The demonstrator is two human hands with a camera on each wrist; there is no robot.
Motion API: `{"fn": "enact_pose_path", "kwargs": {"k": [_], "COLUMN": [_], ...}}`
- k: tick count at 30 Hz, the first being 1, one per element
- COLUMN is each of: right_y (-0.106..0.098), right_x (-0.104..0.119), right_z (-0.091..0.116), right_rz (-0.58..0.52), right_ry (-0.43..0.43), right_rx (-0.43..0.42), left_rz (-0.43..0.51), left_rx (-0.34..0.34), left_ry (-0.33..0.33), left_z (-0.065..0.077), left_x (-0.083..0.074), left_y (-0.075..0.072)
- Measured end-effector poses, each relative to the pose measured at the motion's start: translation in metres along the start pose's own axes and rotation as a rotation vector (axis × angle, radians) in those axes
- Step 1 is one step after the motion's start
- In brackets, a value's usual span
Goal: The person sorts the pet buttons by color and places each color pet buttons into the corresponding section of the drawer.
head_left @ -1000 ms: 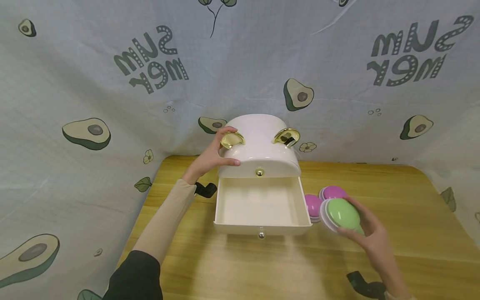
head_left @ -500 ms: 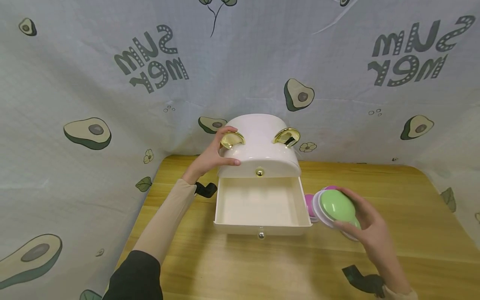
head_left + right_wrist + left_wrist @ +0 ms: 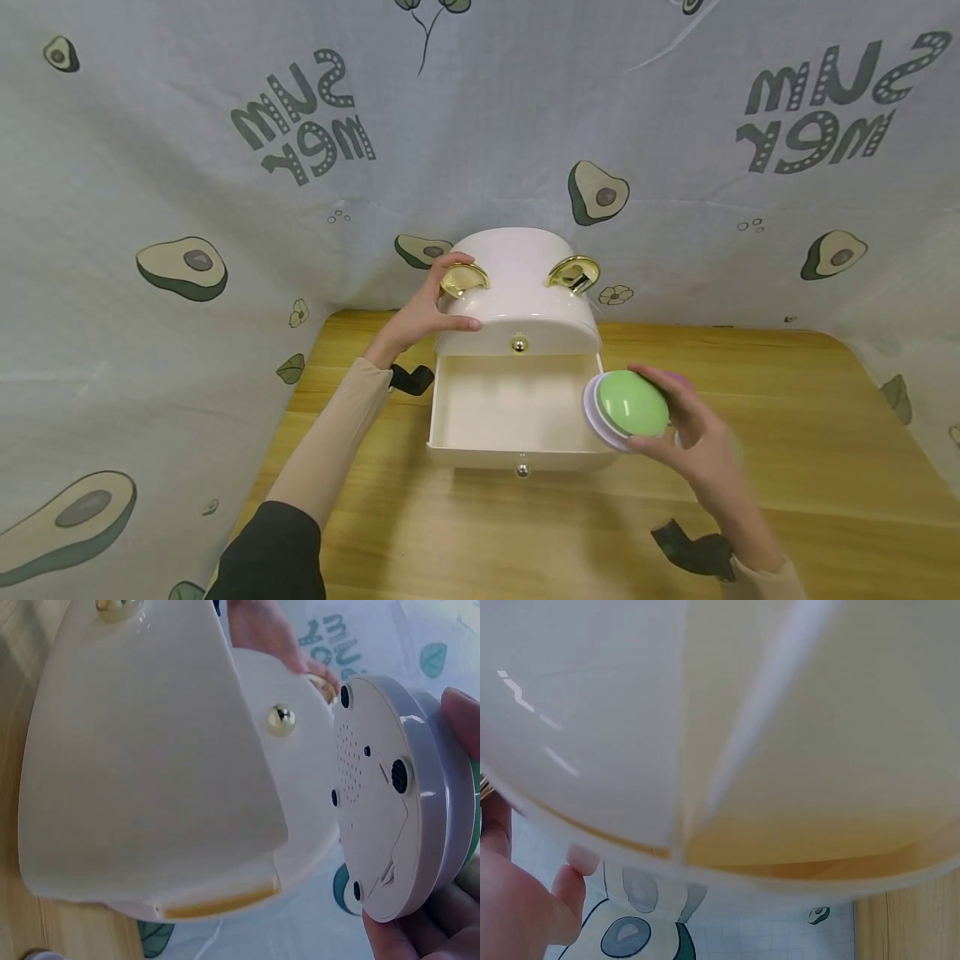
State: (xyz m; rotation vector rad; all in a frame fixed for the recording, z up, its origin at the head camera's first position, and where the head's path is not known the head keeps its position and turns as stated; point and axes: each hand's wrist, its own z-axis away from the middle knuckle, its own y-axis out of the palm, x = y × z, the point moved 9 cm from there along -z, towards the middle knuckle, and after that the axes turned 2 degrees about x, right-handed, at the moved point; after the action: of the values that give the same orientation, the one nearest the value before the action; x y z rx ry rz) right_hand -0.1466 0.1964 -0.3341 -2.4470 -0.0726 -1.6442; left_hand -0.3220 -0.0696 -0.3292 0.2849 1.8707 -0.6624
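A white drawer box (image 3: 517,304) with gold ears (image 3: 573,273) stands at the back of the table. Its lower drawer (image 3: 525,460) is pulled out and bare inside. My left hand (image 3: 423,321) grips the box's left side, thumb on the front, fingers by the left ear. In my right hand (image 3: 701,442) is a round buzzer button (image 3: 632,404) with a green dome and lilac base, overlapping the drawer's right wall. The right wrist view shows the buzzer button's underside (image 3: 371,832), with small holes and black feet, tilted beside the box.
A purple button (image 3: 681,379) and another green piece (image 3: 737,447) lie on the wooden table (image 3: 810,417), partly hidden behind my right hand. An avocado-printed cloth (image 3: 480,150) hangs close behind the box. Black wrist mounts (image 3: 411,381) sit on both wrists.
My right hand has carried the green buzzer button leftward from beside the purple ones to the drawer's right edge. My left hand and the box have stayed still.
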Motion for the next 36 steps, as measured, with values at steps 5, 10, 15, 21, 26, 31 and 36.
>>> {"fn": "enact_pose_path", "kwargs": {"k": [5,10,15,21,26,31,36], "right_y": [0.020,0.035,0.047,0.061,0.072,0.084,0.095], "right_x": [0.007,0.011,0.013,0.018,0.020,0.020,0.016], "right_z": [-0.007,-0.014,-0.018,-0.020,-0.023,-0.025,-0.028], "right_rz": [-0.019,0.026,0.050,0.048,0.057,0.050,0.049], "right_ry": [-0.032,-0.031,-0.023,-0.040,-0.037,-0.011,0.013], "right_rx": [0.074,0.110,0.134,0.173,0.197,0.218,0.239], "left_rz": [0.004,0.013,0.026,0.023,0.027,0.038,0.033], "left_rx": [-0.001,-0.003,-0.009,-0.007,-0.008,-0.010,-0.012], "left_ry": [0.002,-0.010,-0.054,-0.085,-0.069,-0.050,-0.039], "left_z": [0.001,0.002,0.003,0.011,0.014,0.015,0.016], "left_x": [-0.001,-0.001,-0.003,-0.024,-0.031,-0.033,-0.033], "left_y": [0.002,0.003,0.004,0.008,0.011,0.012,0.013]}}
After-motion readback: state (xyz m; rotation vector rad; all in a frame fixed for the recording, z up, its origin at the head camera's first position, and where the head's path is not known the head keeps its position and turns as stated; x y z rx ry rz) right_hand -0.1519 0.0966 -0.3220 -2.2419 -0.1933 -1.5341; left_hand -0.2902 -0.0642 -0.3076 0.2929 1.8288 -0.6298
